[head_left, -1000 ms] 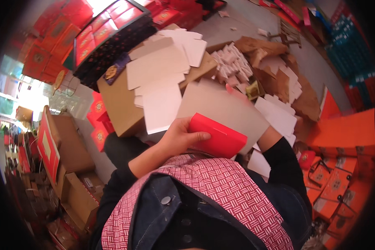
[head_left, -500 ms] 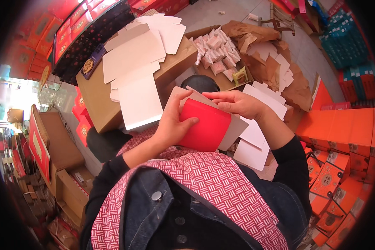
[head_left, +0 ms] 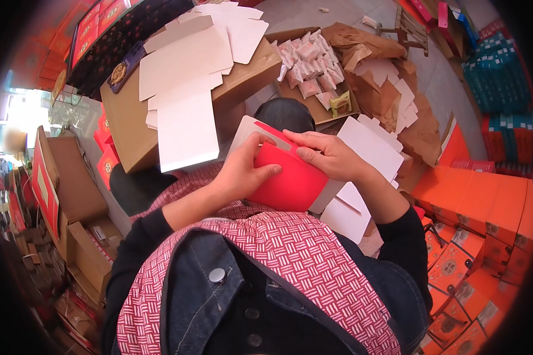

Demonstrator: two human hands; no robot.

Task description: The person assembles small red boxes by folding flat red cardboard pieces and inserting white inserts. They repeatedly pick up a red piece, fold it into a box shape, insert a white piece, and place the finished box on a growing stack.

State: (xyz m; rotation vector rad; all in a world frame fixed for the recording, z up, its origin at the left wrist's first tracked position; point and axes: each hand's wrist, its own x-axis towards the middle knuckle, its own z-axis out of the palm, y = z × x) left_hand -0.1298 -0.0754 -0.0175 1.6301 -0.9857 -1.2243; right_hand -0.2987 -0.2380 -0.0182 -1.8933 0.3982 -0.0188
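Left hand [head_left: 243, 170] and right hand [head_left: 327, 155] grip a red card [head_left: 287, 184] just before a patterned apron [head_left: 314, 254] — where uneven pinching at its upper edge could crease or skew the panel.

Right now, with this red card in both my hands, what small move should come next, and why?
I'd probably steady the red card with your left hand and press its narrow red strip with your right hand, which already touches the far edge; grey shows between strip and the larger red part.

Orange boxes [head_left: 471, 195], stacked teal boxes [head_left: 496, 74], wooden stool [head_left: 413, 26]
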